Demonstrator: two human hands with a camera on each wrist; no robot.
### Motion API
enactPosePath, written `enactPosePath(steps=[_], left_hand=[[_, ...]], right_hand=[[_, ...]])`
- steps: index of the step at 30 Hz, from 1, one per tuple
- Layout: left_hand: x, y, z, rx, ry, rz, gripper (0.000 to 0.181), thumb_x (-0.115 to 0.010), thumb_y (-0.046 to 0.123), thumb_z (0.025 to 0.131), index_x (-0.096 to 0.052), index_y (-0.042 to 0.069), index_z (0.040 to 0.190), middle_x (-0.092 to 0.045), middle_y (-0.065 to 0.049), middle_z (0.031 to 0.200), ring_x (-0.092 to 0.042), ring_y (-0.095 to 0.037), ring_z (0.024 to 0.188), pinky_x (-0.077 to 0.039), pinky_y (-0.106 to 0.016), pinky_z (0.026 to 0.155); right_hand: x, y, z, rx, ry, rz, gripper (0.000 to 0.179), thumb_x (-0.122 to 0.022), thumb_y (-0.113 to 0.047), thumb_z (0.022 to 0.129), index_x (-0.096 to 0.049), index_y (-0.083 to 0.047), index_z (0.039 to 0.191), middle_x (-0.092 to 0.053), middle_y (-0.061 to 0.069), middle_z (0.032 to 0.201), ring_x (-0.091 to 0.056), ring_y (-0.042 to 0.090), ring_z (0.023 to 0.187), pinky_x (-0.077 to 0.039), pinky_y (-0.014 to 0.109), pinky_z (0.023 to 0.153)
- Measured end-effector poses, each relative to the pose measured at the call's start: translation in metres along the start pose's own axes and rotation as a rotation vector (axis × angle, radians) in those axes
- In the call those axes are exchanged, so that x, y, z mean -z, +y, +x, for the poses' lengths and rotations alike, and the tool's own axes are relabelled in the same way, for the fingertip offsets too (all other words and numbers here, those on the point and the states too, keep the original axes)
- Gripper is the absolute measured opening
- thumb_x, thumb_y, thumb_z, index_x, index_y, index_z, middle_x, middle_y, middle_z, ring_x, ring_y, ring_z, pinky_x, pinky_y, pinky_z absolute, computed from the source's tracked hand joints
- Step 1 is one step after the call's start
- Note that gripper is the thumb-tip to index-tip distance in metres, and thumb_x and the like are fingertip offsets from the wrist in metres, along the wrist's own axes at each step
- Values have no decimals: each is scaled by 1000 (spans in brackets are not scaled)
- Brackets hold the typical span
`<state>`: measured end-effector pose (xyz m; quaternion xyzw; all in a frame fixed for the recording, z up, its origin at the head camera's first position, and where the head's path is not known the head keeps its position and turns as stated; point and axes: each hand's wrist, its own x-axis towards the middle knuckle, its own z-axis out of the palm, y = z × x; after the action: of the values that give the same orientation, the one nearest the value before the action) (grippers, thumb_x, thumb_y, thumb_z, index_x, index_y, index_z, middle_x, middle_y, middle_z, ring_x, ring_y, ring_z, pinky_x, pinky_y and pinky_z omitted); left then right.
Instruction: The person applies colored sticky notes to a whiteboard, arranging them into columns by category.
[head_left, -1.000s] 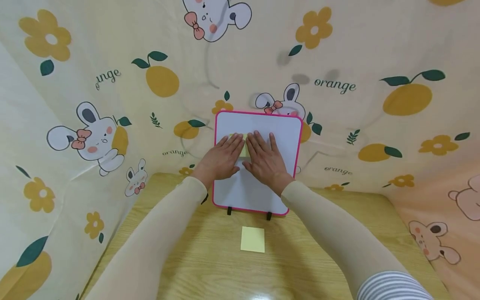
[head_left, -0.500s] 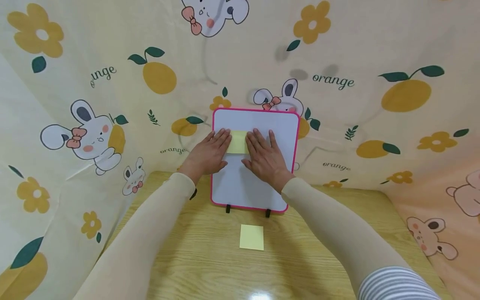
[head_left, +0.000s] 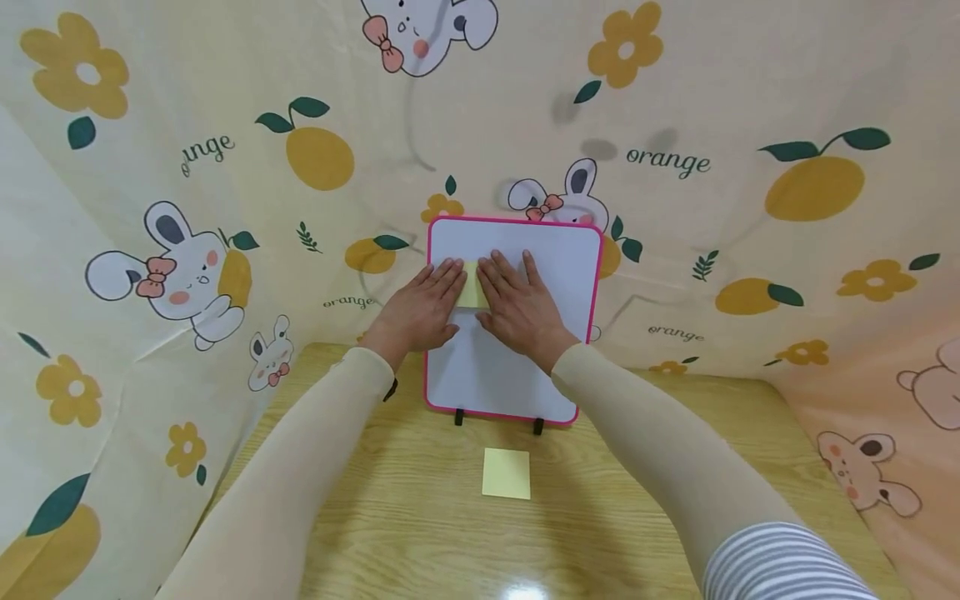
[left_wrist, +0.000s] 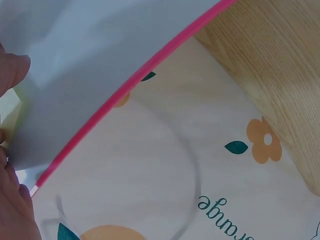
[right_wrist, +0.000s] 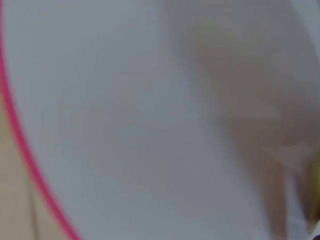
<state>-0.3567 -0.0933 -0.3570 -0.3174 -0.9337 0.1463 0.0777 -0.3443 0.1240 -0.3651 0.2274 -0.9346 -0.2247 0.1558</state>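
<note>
A white board (head_left: 502, 371) with a pink rim stands upright on the table, on small black feet. On its upper part lies a yellow sticky note (head_left: 470, 293), partly covered by both hands. My left hand (head_left: 418, 310) rests on the note's left edge, fingers straight. From the right, my right hand (head_left: 521, 307) presses over the note with extended fingers. The left wrist view catches part of the left hand (left_wrist: 15, 205) beside the yellow paper (left_wrist: 10, 112). The right wrist view shows mostly the board (right_wrist: 115, 125), blurred.
A second yellow sticky note (head_left: 506, 473) lies flat on the wooden table (head_left: 420, 517) in front of the board. Behind and at both sides hangs a cloth (head_left: 480, 125) printed with rabbits, oranges and flowers.
First my left hand slid left, uncovering more of the note on the board. Since then my right hand has shifted left over the note's right part.
</note>
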Motion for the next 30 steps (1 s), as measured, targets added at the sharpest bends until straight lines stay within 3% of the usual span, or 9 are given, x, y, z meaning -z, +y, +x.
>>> enactPosePath(steps=[6,16,19,25,30], left_hand=[[2,2,0,10,-9,-4,94,-56,53,105,-9,4,170,-3,-12,179,1,-28,166,-2,-44,136],[9,17,7,-49,48,9,89,-53,53,106,-12,6,170,-6,-9,179,-1,-26,166,-2,-43,136],[8,14,5,-47,40,-4,89,-52,54,107,-11,6,170,-4,-9,179,0,-26,166,-1,-43,136],[3,-4,-6,30,2,-32,90,-54,52,107,-9,6,170,-3,-9,179,1,-26,166,-3,-44,136],[0,-4,-5,-2,14,-75,89,-53,50,107,-10,5,169,-4,-11,179,1,-27,166,-3,-44,136]], right_hand=[[-6,9,-18,-86,-2,6,83,-36,-58,110,-7,-10,170,-3,6,179,13,29,165,16,62,129],[-3,5,-19,-78,-8,12,82,-31,-59,110,-3,-9,170,2,7,178,15,30,164,18,62,129],[-2,5,-20,-79,-10,11,83,-31,-60,110,-2,-9,170,3,7,178,15,30,164,18,62,129],[0,7,-21,-72,-20,16,84,-32,-60,110,-2,-10,170,3,6,179,17,30,164,16,62,130],[1,2,-13,-26,-37,37,84,-37,-58,110,-3,-11,170,2,5,179,13,28,165,15,60,130]])
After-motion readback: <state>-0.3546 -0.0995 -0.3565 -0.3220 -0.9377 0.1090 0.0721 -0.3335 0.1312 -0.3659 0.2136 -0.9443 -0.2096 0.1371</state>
